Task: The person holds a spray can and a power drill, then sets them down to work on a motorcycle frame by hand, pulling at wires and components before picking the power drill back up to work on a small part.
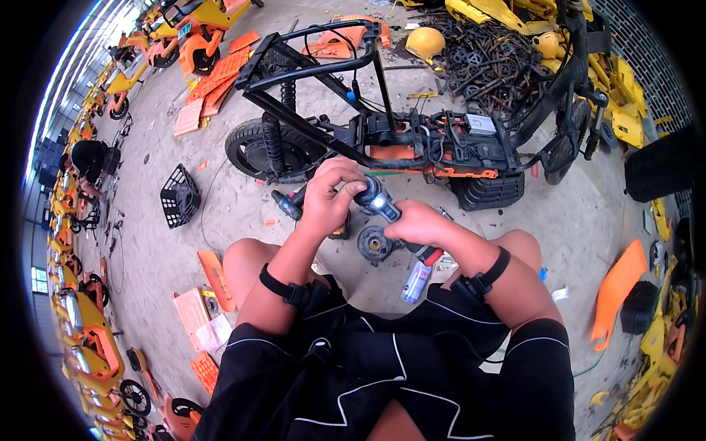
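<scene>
My right hand (421,223) grips the handle of a cordless power driver (382,203), black with a red base and a small lit lamp at its front. My left hand (329,194) is closed around the driver's nose, fingers at the chuck end. Both hands are above my bare knees, in front of a stripped black scooter frame (382,140) that lies on the concrete floor with its rear wheel (259,151) at the left. A round black part (375,242) lies on the floor just below the driver.
A small spray can (415,282) lies between my knees. Orange plastic panels (213,275) lie at my left, a black basket (179,195) further left. A heap of dark metal parts (489,62) and yellow covers (625,110) fills the far right. Yellow-orange scooters (88,345) line the left edge.
</scene>
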A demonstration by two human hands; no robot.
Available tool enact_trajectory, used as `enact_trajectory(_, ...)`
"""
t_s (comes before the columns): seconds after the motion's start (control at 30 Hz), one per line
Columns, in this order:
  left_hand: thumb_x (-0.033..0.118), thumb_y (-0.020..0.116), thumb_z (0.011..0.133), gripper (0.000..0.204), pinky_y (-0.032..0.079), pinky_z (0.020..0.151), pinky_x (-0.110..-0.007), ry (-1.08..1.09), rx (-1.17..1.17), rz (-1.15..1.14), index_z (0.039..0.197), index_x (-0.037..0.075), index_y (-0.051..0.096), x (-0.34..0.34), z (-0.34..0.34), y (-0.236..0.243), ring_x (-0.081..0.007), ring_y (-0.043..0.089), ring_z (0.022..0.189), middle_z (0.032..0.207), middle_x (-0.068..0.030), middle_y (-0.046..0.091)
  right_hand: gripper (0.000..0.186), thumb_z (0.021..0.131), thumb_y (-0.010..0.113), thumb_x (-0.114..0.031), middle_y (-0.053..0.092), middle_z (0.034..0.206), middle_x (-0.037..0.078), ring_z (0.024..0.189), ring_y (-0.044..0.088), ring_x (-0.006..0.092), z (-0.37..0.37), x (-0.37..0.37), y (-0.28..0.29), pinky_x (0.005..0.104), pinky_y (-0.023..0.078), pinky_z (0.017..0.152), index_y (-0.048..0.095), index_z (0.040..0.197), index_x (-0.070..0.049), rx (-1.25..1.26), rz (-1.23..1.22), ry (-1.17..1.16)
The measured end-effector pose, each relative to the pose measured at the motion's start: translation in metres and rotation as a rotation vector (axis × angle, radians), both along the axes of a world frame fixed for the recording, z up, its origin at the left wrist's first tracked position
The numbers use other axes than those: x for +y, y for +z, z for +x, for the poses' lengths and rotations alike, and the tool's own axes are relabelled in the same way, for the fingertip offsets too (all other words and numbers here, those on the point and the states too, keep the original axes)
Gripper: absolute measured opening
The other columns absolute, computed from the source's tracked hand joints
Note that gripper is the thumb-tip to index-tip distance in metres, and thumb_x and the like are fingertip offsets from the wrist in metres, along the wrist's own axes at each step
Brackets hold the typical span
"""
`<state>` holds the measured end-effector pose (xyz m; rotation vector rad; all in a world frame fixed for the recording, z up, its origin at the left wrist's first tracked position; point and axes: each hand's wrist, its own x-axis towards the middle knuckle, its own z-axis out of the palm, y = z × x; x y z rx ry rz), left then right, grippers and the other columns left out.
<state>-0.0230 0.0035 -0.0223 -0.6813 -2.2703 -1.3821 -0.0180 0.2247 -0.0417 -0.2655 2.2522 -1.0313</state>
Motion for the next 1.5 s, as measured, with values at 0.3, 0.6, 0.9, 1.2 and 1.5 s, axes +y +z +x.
enact_trajectory(0.3, -0.001, 0.073, 0.084, 0.006, 0.05, 0.095, -0.04, 0.011, -0.008, 0.04, 0.087, 0.0, 0.069, 0.003, -0.001, -0.007, -0.0287, 0.065, 0.103, 0.093, -0.0093, 0.069, 0.037, 0.069, 0.075, -0.031, 0.07, 0.076, 0.016, 0.074, 0.069, 0.0306, -0.001, 0.003, 0.003, 0.0403, 0.054, 0.071, 0.07, 0.086, 0.002, -0.028, 0.007, 0.01)
enact_trajectory(0.6, -0.003, 0.072, 0.084, 0.006, 0.051, 0.093, -0.039, 0.001, 0.018, 0.078, 0.086, 0.0, 0.067, 0.009, 0.002, 0.002, -0.0278, 0.065, 0.101, 0.09, -0.0094, 0.07, 0.036, 0.069, 0.075, -0.03, 0.07, 0.078, 0.017, 0.074, 0.068, 0.0308, -0.001, 0.001, -0.001, 0.0403, 0.053, 0.072, 0.069, 0.085, 0.002, -0.02, -0.047, -0.008)
enact_trajectory(0.9, 0.0, 0.072, 0.086, 0.005, 0.051, 0.094, -0.039, -0.025, -0.108, 0.111, 0.088, -0.001, 0.067, 0.004, 0.0, -0.004, -0.0266, 0.065, 0.101, 0.099, -0.0123, 0.068, 0.036, 0.068, 0.075, -0.032, 0.07, 0.075, 0.018, 0.073, 0.069, 0.0319, 0.0, 0.002, 0.006, 0.0415, 0.054, 0.071, 0.07, 0.08, 0.001, 0.029, -0.007, -0.001)
enact_trajectory(1.2, -0.004, 0.071, 0.086, 0.006, 0.052, 0.092, -0.038, -0.057, -0.028, 0.147, 0.087, -0.001, 0.065, 0.007, 0.004, 0.0, -0.0255, 0.066, 0.098, 0.097, -0.0127, 0.068, 0.04, 0.068, 0.075, -0.033, 0.071, 0.08, 0.018, 0.076, 0.071, 0.0321, -0.006, 0.004, 0.002, 0.0409, 0.055, 0.073, 0.071, 0.086, 0.001, 0.02, 0.016, 0.016)
enact_trajectory(1.5, -0.002, 0.073, 0.084, 0.006, 0.05, 0.097, -0.041, -0.038, -0.058, 0.064, 0.087, 0.0, 0.068, 0.004, -0.002, -0.003, -0.0283, 0.064, 0.104, 0.099, -0.0101, 0.068, 0.04, 0.069, 0.074, -0.035, 0.072, 0.081, 0.02, 0.078, 0.071, 0.0332, -0.004, 0.004, 0.009, 0.0418, 0.055, 0.074, 0.071, 0.085, 0.001, 0.05, 0.073, 0.03)
